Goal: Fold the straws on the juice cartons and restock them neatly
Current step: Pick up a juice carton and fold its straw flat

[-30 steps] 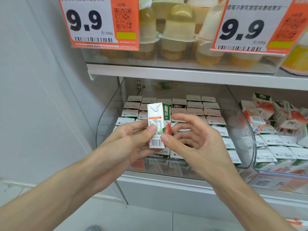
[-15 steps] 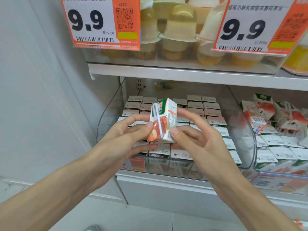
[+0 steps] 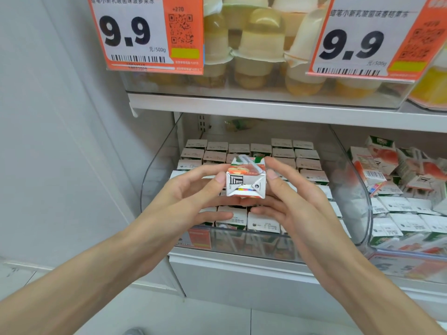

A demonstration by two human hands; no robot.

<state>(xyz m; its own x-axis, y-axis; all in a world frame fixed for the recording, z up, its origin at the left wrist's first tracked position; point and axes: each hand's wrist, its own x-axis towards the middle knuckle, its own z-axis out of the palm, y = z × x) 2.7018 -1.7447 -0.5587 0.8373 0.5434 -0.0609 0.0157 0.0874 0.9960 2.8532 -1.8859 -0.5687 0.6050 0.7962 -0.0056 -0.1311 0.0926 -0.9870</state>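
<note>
Nearest to us, both bare forearms reach up from the lower corners toward the shelving. Our left hand (image 3: 193,189) and right hand (image 3: 297,204) share one juice carton (image 3: 245,182) between them. Each grip is a loose pinch: a thumb is pressed to either side edge and the fingers curl in beneath the box. The carton is held in the air just in front of the clear bin (image 3: 154,170), tipped so that its folded end with the black mark faces us. Its wrapped straw (image 3: 251,164) lies slantwise across the upper face. Behind the hands, the bin holds orderly rows of stocked cartons (image 3: 283,153) standing upright with their tops showing. To the right, past the bin's curved wall, a jumble of loose cartons (image 3: 387,165) lies at all angles above neater ones. Further up runs a white shelf (image 3: 266,107). On it are pale and yellow jelly cups (image 3: 261,44), partly hidden by two orange price cards, the left card (image 3: 145,32) and the right card (image 3: 362,39), each reading 9.9.
</note>
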